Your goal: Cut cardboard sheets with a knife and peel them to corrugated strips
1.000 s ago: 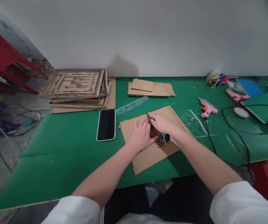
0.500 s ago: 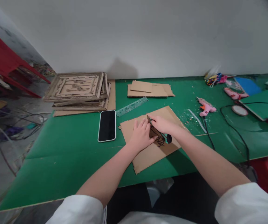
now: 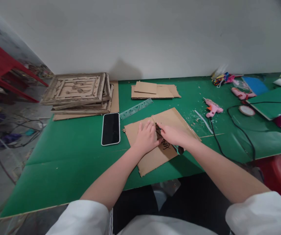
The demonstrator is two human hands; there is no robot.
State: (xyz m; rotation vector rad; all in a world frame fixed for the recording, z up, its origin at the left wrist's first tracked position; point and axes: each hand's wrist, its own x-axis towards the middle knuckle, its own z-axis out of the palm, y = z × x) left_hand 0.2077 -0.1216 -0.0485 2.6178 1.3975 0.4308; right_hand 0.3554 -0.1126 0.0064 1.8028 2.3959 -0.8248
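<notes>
Cardboard sheet (image 3: 152, 164), ctr frame: short slit (image 3: 153, 119) now shows at its top edge, so cut's prob. under way; R hand (image 3: 171, 134) gripping cutter (image 3: 180, 150), shifted slightly lower-right; L hand (image 3: 146, 138) flat on sheet, fingers extended.

- Drew the cutter (image 3: 181, 150), gripped in the right hand (image 3: 171, 133), a little nearer the body.
- Brought its dark tail end to the cardboard sheet's (image 3: 152, 160) near edge.
- Opened a short slit (image 3: 154, 119) from the far edge.
</notes>
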